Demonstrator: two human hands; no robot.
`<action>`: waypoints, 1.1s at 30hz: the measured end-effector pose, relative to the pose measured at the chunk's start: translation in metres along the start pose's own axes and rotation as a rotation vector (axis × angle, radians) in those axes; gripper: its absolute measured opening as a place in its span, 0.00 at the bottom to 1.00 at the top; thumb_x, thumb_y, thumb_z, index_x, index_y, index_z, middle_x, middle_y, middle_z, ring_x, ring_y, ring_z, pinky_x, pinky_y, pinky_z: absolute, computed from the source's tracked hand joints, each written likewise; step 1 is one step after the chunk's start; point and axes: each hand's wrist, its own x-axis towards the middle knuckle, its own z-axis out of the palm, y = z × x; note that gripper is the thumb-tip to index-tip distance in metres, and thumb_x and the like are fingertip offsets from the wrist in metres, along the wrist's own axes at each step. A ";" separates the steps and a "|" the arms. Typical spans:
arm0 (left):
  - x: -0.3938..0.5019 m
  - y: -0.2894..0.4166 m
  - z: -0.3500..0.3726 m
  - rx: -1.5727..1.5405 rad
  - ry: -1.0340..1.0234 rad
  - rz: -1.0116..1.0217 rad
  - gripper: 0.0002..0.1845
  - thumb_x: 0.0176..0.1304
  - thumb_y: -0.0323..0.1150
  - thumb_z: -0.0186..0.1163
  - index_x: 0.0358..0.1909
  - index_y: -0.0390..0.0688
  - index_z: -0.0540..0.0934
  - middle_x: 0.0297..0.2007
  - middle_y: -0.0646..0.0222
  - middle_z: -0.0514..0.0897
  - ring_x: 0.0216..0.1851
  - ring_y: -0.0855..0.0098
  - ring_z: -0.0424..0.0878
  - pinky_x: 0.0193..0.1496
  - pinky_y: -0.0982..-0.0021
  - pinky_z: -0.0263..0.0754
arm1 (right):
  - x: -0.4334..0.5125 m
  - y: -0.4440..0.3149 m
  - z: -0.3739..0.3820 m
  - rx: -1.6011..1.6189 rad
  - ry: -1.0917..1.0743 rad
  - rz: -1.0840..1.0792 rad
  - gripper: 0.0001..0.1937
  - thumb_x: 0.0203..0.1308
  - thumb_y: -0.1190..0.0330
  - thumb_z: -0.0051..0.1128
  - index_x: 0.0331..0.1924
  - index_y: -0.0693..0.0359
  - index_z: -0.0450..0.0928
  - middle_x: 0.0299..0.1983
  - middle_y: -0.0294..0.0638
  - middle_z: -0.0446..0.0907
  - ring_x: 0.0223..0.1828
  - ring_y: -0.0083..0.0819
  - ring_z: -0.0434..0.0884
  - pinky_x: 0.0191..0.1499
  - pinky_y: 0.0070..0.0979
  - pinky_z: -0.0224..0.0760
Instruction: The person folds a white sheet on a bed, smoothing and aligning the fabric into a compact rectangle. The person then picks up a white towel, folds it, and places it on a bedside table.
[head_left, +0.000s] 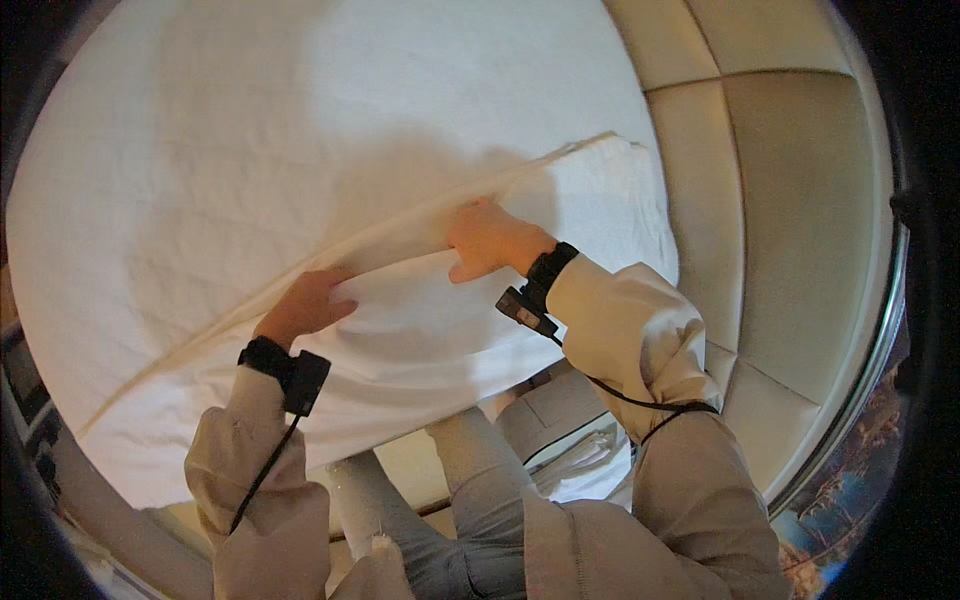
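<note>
A white sheet (247, 157) covers the bed before me, and a long raised fold crosses it slantwise. At the left part of this fold, my left hand (304, 304) grips the cloth, thumb on the near side. Farther right and higher on the fold is my right hand (499, 240), also gripping the cloth, its thumb apart from the fingers. Some fingertips of both hands are hidden by the cloth. Between the hands the cloth's folded edge runs fairly straight. The near part of the sheet (405, 360) hangs in soft creases towards my legs.
A beige padded headboard (795, 165) borders the bed on the right. Below the bed's near edge, crumpled white cloth (592, 465) lies beside my legs (480, 465). Patterned carpet (832, 510) shows at lower right. Black wrist devices (306, 382) with cables are on both my forearms.
</note>
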 end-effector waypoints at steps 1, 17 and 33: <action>0.004 0.007 0.001 -0.045 -0.021 0.008 0.24 0.50 0.37 0.62 0.49 0.38 0.77 0.42 0.52 0.81 0.45 0.54 0.78 0.51 0.63 0.70 | -0.008 0.012 -0.004 -0.067 0.002 -0.004 0.19 0.38 0.54 0.58 0.29 0.62 0.83 0.29 0.47 0.81 0.36 0.44 0.80 0.43 0.40 0.67; 0.009 0.050 0.000 -0.017 0.054 0.116 0.20 0.53 0.33 0.63 0.48 0.37 0.77 0.45 0.51 0.79 0.50 0.54 0.75 0.53 0.61 0.66 | -0.162 0.142 -0.071 -0.404 -0.176 0.219 0.11 0.41 0.65 0.62 0.31 0.58 0.82 0.31 0.46 0.81 0.36 0.41 0.80 0.50 0.44 0.60; 0.000 0.034 -0.010 -0.122 0.173 -0.043 0.18 0.54 0.36 0.64 0.42 0.32 0.79 0.30 0.57 0.83 0.30 0.69 0.79 0.36 0.68 0.73 | -0.156 0.202 -0.056 0.940 0.591 0.636 0.22 0.47 0.59 0.66 0.44 0.66 0.79 0.37 0.41 0.82 0.37 0.28 0.79 0.43 0.25 0.71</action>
